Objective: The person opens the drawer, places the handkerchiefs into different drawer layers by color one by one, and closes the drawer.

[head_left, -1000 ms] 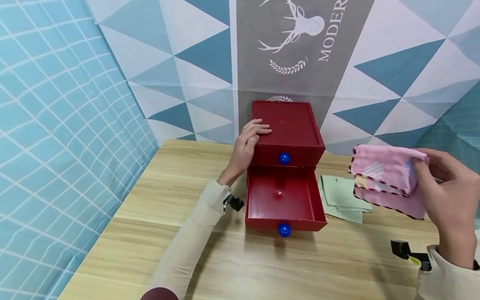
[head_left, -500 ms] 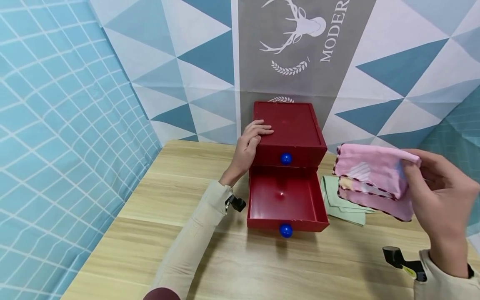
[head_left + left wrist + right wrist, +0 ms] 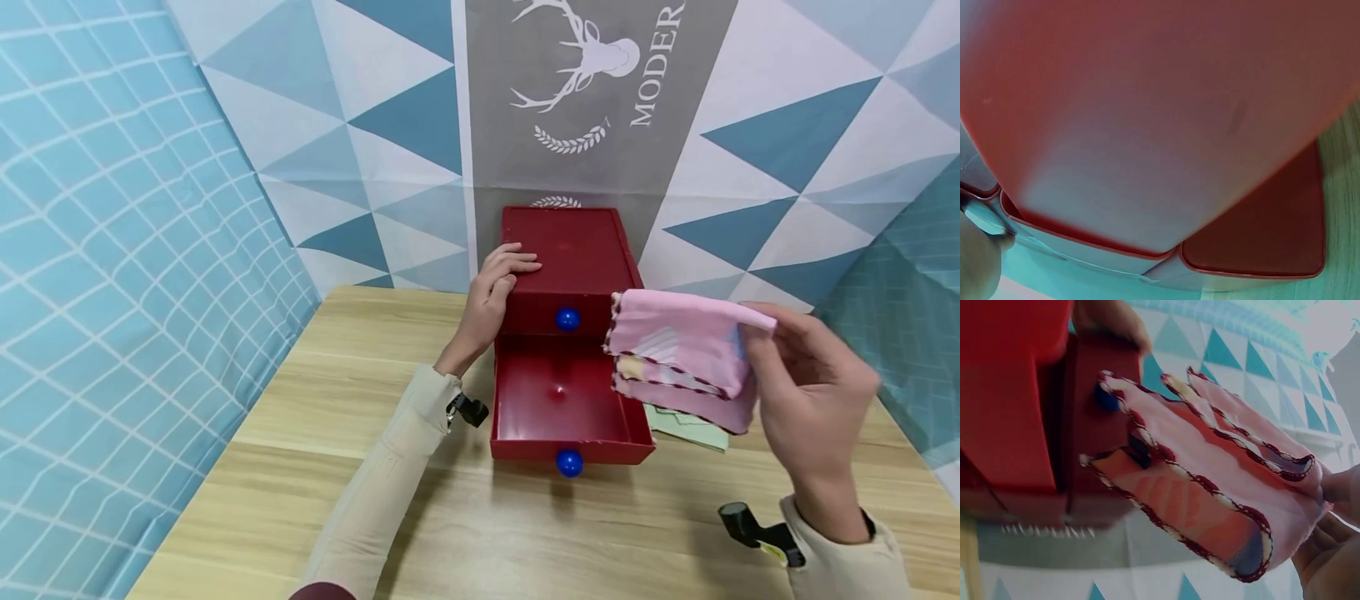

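Observation:
A small red two-drawer cabinet (image 3: 573, 250) stands against the back wall. Its lower drawer (image 3: 558, 408) is pulled out and holds nothing; the upper one, with a blue knob (image 3: 567, 318), is closed. My left hand (image 3: 491, 296) rests on the cabinet's left top edge, fingers laid across the top. My right hand (image 3: 813, 387) pinches a folded pink handkerchief (image 3: 682, 342) with a dark red and white stitched edge. The handkerchief hangs in the air, overlapping the drawer's right side in the head view. In the right wrist view its folded layers (image 3: 1210, 456) fan apart.
A folded green cloth (image 3: 693, 429) lies on the wooden table (image 3: 360, 400) right of the drawer, partly hidden behind the handkerchief. A patterned wall sheet (image 3: 405, 150) hangs behind the cabinet, and a blue gridded sheet (image 3: 112, 250) stands along the left.
My right hand has carried the handkerchief leftward from the right side to the drawer's right edge, covering part of the green cloth. My left hand stays on the cabinet.

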A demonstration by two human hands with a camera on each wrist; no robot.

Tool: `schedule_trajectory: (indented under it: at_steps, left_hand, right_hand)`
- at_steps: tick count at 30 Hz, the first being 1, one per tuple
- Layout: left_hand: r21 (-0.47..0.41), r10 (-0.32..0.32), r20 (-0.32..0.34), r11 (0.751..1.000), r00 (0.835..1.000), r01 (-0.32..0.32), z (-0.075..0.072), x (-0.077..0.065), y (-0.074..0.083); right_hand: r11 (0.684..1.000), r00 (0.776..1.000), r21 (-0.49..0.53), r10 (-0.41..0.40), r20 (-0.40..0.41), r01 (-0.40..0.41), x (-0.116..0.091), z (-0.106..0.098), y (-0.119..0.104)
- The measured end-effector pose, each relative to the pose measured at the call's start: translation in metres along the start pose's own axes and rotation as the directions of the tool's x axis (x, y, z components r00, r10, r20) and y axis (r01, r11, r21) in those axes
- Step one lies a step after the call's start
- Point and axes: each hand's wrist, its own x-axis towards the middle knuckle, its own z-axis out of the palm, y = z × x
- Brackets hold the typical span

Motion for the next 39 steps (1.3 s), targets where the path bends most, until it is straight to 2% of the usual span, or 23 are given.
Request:
schedule_trajectory:
  at_steps: [3, 7, 14, 20, 25, 33, 36, 39]
  left_hand:
    - [0.003, 0.002, 0.002, 1.000, 1.000, -0.002, -0.001, -0.001, -0.001]
    - [0.002, 0.010, 0.010, 1.000, 1.000, -0.010, -0.001, 0.000, -0.002]
    - [0.038, -0.021, 0.024, 0.999, 0.999, 0.020, -0.002, 0.001, -0.014]
    - [0.008, 0.030, 0.018, 1.000, 0.999, -0.031, -0.005, 0.001, 0.000]
    - [0.005, 0.030, 0.013, 1.000, 0.999, -0.030, -0.005, 0.000, 0.001]
    - [-0.001, 0.046, 0.007, 0.999, 0.999, -0.046, -0.002, 0.000, -0.001]
    - [-0.003, 0.043, 0.011, 0.999, 0.999, -0.043, -0.001, 0.000, -0.001]
    - [0.000, 0.038, 0.013, 0.999, 0.999, -0.038, -0.001, 0.001, -0.001]
  right_hand:
    - [0.998, 1.000, 0.060, -0.014, 0.023, 0.013, -0.006, 0.011, 0.004]
    - [0.997, 0.998, 0.073, -0.015, 0.064, 0.011, -0.014, 0.021, 0.013]
    - [0.990, 0.994, 0.139, -0.006, 0.107, -0.009, -0.024, 0.040, 0.020]
    - [0.996, 0.981, 0.095, -0.020, 0.192, 0.002, -0.033, 0.058, 0.015]
    - [0.997, 0.966, 0.074, -0.006, 0.257, -0.014, -0.041, 0.069, 0.017]
    - [0.995, 0.936, 0.044, 0.069, 0.344, -0.090, -0.053, 0.076, 0.046]
    - [0.994, 0.931, 0.030, 0.085, 0.354, -0.102, -0.053, 0.078, 0.045]
    - [0.992, 0.916, 0.020, 0.109, 0.385, -0.126, -0.052, 0.081, 0.043]
